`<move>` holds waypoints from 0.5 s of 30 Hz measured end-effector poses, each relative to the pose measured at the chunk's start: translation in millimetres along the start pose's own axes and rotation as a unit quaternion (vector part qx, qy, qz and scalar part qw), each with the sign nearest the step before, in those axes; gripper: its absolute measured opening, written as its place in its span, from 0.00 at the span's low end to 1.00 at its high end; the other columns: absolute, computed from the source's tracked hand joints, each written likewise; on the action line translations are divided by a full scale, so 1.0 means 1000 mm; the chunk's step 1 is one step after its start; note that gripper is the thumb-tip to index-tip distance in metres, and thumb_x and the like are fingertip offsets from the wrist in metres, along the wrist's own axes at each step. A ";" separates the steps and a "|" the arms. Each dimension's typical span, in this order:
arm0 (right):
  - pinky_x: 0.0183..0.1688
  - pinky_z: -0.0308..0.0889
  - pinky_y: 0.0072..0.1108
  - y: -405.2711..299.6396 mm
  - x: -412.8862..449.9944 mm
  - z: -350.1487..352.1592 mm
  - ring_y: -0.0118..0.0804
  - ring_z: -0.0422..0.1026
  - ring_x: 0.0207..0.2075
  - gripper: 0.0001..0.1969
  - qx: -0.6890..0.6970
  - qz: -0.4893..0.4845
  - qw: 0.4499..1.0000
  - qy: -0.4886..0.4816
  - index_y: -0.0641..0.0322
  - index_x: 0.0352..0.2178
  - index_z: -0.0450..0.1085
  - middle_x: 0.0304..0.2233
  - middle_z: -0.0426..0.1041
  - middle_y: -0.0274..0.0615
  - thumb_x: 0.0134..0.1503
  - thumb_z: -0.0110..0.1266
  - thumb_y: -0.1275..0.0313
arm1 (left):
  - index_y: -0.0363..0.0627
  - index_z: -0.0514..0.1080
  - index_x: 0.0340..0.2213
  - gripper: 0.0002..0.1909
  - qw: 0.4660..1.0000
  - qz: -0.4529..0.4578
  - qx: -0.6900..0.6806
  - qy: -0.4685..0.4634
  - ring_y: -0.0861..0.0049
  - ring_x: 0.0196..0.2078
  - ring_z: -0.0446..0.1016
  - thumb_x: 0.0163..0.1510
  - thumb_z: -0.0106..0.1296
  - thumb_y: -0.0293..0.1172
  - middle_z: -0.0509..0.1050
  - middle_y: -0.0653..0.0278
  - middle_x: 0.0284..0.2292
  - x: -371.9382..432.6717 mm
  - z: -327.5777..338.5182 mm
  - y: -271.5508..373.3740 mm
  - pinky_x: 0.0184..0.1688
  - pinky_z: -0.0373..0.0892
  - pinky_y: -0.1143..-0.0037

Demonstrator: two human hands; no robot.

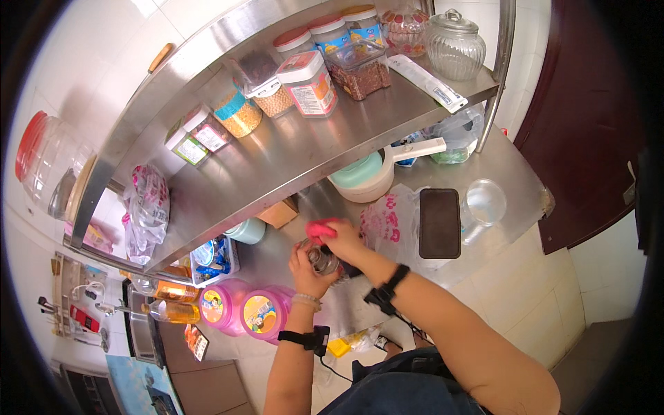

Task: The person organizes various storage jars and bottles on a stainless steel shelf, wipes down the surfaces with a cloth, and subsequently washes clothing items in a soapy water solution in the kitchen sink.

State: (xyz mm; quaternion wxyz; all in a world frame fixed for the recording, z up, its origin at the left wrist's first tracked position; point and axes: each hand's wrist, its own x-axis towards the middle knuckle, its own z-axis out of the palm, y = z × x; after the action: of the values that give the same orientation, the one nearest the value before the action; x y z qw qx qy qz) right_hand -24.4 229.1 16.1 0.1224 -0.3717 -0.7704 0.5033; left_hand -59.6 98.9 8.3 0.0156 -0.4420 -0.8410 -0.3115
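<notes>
My left hand point(306, 272) is wrapped around the side of a clear glass jar point(323, 261) whose round mouth faces up. Just above it, my right hand point(346, 243) grips a bright red cloth point(320, 229), bunched up at the jar's far rim. Whether the cloth touches the glass cannot be made out. Something dark beneath my right hand is mostly hidden. Right of the hands lie a clear plastic bag with pink print point(389, 215) and a dark brown rectangular lid or tray point(440, 223).
Over the steel table point(358, 311) runs a steel shelf point(259, 166) crowded with food jars. Two pink-lidded jars point(262, 314) stand at the left, near oil bottles point(174, 311). A pale electric pot point(365, 179) sits behind, and a clear round container point(485, 202) at the right.
</notes>
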 end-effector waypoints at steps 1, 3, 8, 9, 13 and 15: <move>0.49 0.52 0.39 -0.017 0.010 -0.006 0.50 0.56 0.49 0.18 -0.037 0.043 0.996 -0.067 0.50 0.37 0.69 0.41 0.64 0.42 0.42 0.53 0.60 | 0.40 0.55 0.44 0.44 1.000 -0.002 0.002 0.002 0.54 0.50 0.55 0.23 0.65 0.37 0.59 0.50 0.44 0.001 0.002 -0.004 0.50 0.54 0.66; 0.49 0.50 0.43 -0.024 0.038 -0.012 0.50 0.56 0.49 0.18 -0.031 0.023 0.991 -0.128 0.48 0.38 0.68 0.42 0.64 0.40 0.42 0.53 0.59 | 0.39 0.53 0.46 0.48 1.000 0.020 -0.007 0.006 0.53 0.50 0.55 0.22 0.65 0.37 0.58 0.48 0.45 0.005 0.005 0.000 0.50 0.55 0.66; 0.50 0.52 0.34 0.013 -0.016 0.011 0.51 0.57 0.49 0.18 0.029 -0.062 0.996 0.062 0.49 0.39 0.67 0.47 0.61 0.41 0.45 0.51 0.61 | 0.37 0.49 0.48 0.52 0.999 -0.037 -0.003 0.030 0.53 0.49 0.56 0.21 0.65 0.38 0.58 0.47 0.45 0.002 0.002 -0.001 0.51 0.55 0.66; 0.50 0.52 0.32 0.024 -0.037 0.017 0.51 0.56 0.49 0.17 0.066 -0.096 0.985 0.127 0.49 0.39 0.67 0.48 0.60 0.41 0.46 0.50 0.62 | 0.37 0.48 0.49 0.53 0.999 -0.038 -0.011 0.029 0.53 0.48 0.57 0.20 0.65 0.38 0.58 0.48 0.44 0.002 0.002 -0.004 0.50 0.55 0.66; 0.48 0.54 0.36 0.053 -0.073 0.044 0.49 0.57 0.49 0.16 0.122 -0.108 0.953 0.254 0.51 0.39 0.67 0.48 0.59 0.43 0.47 0.48 0.63 | 0.39 0.52 0.47 0.49 1.000 0.009 0.011 0.009 0.54 0.48 0.57 0.21 0.65 0.36 0.57 0.46 0.45 0.006 0.004 -0.005 0.50 0.56 0.67; 0.46 0.55 0.37 0.055 -0.058 0.042 0.48 0.58 0.47 0.15 0.119 -0.081 0.949 0.280 0.53 0.39 0.67 0.48 0.59 0.44 0.48 0.47 0.64 | 0.39 0.53 0.47 0.48 1.000 -0.004 0.009 0.028 0.54 0.48 0.57 0.22 0.65 0.37 0.57 0.47 0.45 0.001 0.009 -0.003 0.50 0.56 0.67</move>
State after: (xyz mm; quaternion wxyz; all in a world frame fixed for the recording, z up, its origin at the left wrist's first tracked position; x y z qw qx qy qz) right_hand 16.3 171.9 -40.4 0.4173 -0.4163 -0.6670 0.4557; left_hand -60.4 103.4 0.3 0.0413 -0.4297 -0.8448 -0.3163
